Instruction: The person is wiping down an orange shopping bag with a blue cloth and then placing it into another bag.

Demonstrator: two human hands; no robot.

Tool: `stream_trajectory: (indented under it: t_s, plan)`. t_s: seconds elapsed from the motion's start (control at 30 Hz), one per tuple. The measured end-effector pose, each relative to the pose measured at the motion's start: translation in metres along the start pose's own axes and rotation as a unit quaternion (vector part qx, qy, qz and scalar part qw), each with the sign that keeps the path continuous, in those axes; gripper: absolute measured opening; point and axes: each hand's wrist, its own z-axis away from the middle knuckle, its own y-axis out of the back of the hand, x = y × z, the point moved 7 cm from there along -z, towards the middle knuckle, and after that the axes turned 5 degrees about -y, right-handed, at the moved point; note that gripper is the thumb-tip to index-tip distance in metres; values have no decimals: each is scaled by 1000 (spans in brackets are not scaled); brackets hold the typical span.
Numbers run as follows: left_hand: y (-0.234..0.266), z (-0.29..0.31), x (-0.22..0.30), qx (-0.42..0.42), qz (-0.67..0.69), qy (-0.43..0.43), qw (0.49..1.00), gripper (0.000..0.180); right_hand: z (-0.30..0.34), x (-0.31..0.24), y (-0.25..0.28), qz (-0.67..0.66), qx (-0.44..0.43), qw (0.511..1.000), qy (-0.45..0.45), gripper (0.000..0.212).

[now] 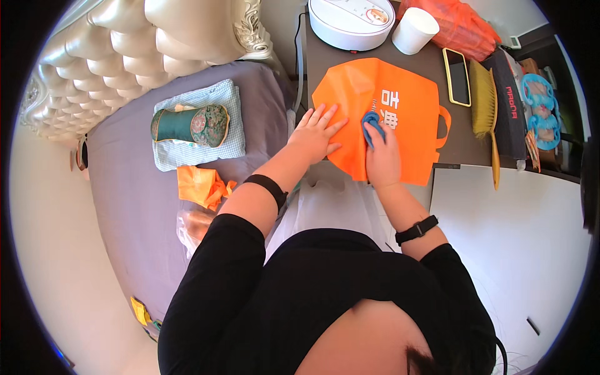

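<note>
An orange fabric bag point(400, 87) with white print and a side handle lies flat on a dark brown table point(450, 147). My left hand point(317, 132) rests palm down, fingers spread, on the bag's left edge. My right hand point(381, 156) presses a small blue cloth point(372, 125) onto the middle of the bag, next to the print. Both wrists carry black bands.
A white round appliance point(350, 22), a white cup point(414, 29), an orange plastic bag point(459, 25), a phone in a yellow case point(457, 76) and a yellow brush point(484, 106) sit further back. Left is a bed with a green cushion point(189, 125) and orange cloth point(199, 185).
</note>
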Motion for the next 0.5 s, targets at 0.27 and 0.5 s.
stream_trajectory:
  t_s: [0.27, 0.5]
  plan:
    - [19, 1, -7, -34, -16, 38, 999, 60, -1, -17, 15, 27, -50, 993, 101, 40]
    - [9, -2, -21, -46, 64, 31, 996, 64, 18, -23, -27, 40, -138, 983, 115, 43]
